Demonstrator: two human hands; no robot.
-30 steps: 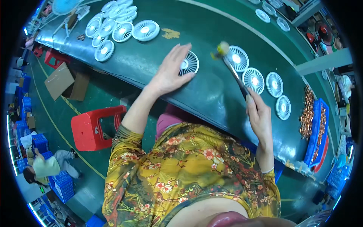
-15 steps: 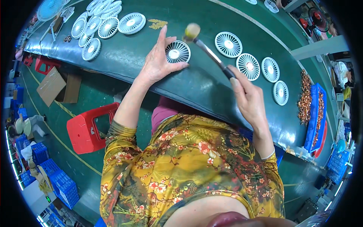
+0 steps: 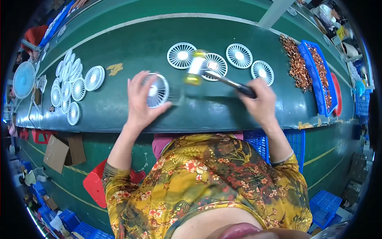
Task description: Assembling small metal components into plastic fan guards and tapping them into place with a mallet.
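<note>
My left hand (image 3: 142,101) curls round a white round fan grille (image 3: 160,91), thumb at its lower rim and fingers along its left side. This grille is slightly smeared by motion. In my right hand (image 3: 260,101) is a mallet by its black handle (image 3: 246,90). The blurred mallet head (image 3: 196,67), yellow at both ends, hangs above the table, to the right of the held grille. Behind and beside it lie several more white grilles (image 3: 239,56), flat on the green table, each with radial spokes and a pale hub. The head partly covers two of them.
A heap of white grilles (image 3: 78,89) lies at the left, near a yellowish tape patch (image 3: 115,69). At the right are loose copper-coloured parts (image 3: 296,65) and a blue tray (image 3: 311,75) of them. A red stool (image 3: 95,185) and open carton (image 3: 59,154) stand below the table.
My view has turned, shifting the table's things across it. The mallet has swung to a flatter tilt, its head lower relative to my right hand. My left hand stays at the grille.
</note>
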